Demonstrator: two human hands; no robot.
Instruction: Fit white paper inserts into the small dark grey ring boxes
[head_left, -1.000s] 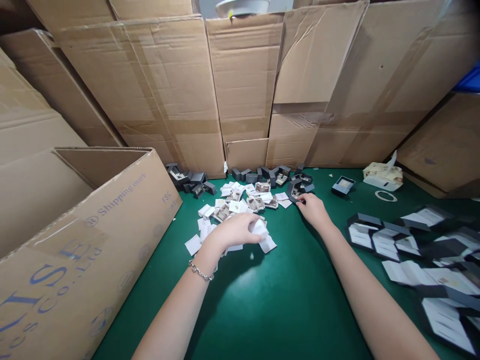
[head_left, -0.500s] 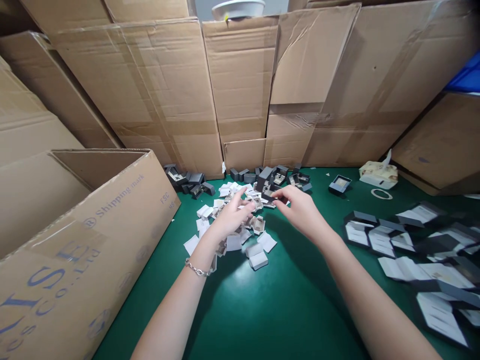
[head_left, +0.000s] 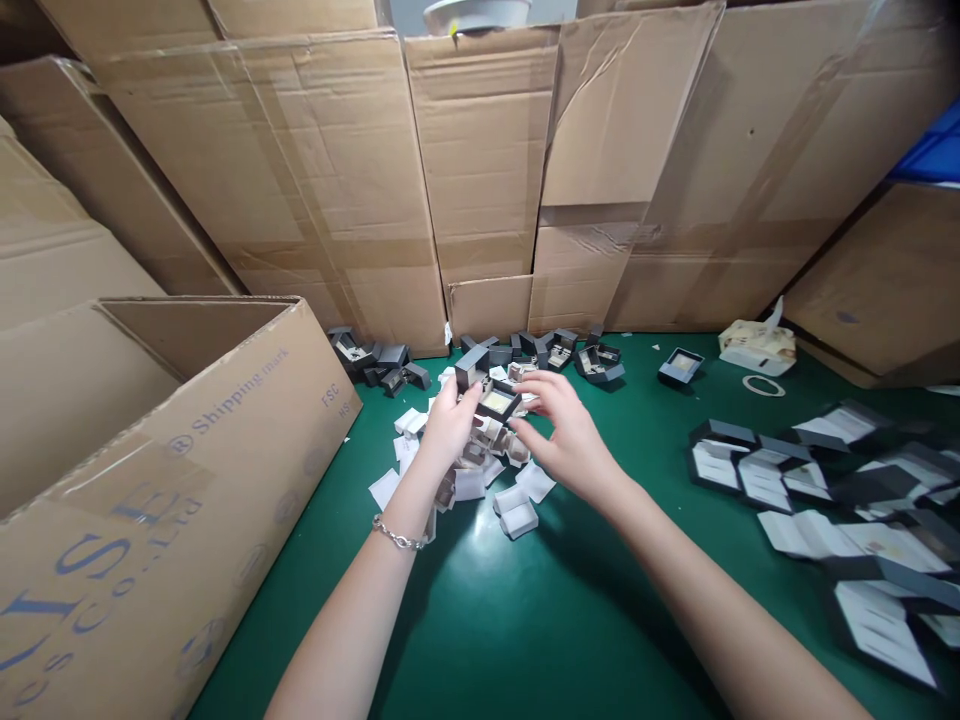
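Observation:
My left hand (head_left: 448, 420) grips a small dark hinged jewelry box (head_left: 471, 364) by its left side, thumb on the edge. The box's lid is raised, and its tray shows a pale cream inside. On the other side of the box is my right hand (head_left: 559, 428), fingers apart and curved near its edge; whether a fingertip touches it I cannot tell. Beneath both hands lies a loose pile of white and beige folded inserts (head_left: 470, 485), part of it hidden by my left hand.
A large open carton (head_left: 262, 440) stands at the left. Dark boxes (head_left: 391, 357) lie along the cardboard wall (head_left: 480, 200) at the back. One open box (head_left: 680, 367), a tissue pack (head_left: 757, 346) and a white ring (head_left: 763, 386) sit back right. Several open boxes with white linings (head_left: 885, 620) spread across the right.
The dark box has come left and toward me, from my right hand into my left. My right hand's fingers have loosened and spread; my left hand has closed on the box.

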